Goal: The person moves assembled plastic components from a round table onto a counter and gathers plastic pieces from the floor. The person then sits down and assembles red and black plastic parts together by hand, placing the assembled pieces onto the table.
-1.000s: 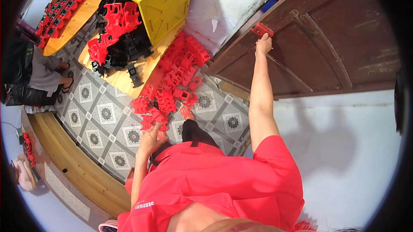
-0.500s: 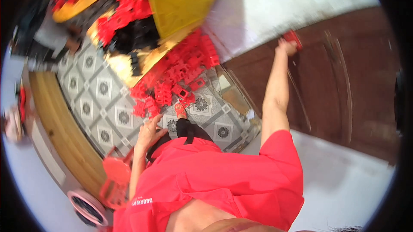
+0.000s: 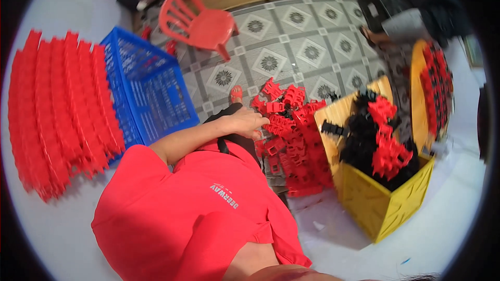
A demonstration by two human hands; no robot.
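My left hand (image 3: pixel 246 122) hangs in front of my dark trousers, its fingers loosely stretched and slightly apart, with nothing seen in it. In the picture it lies beside a heap of red moulded plastic pieces (image 3: pixel 284 126) on the floor; I cannot tell whether it touches them. My right hand and forearm are out of view. To the right of the heap stands a yellow crate (image 3: pixel 386 197) with black pieces (image 3: pixel 355 138) and a few red pieces (image 3: pixel 385 140) in and on it.
A blue plastic crate (image 3: pixel 161 101) and tall rows of linked red pieces (image 3: pixel 62 119) stand at the left. A red plastic chair (image 3: pixel 208 28) is farther back on the tiled floor (image 3: pixel 291 36). A person (image 3: pixel 409 26) is at the far right, near an orange-yellow board (image 3: pixel 418 98).
The view has turned, bringing the blue crate into sight. The brown door panel and my right hand, stretched to a red thing at its edge, have left the picture. My left hand stays low.
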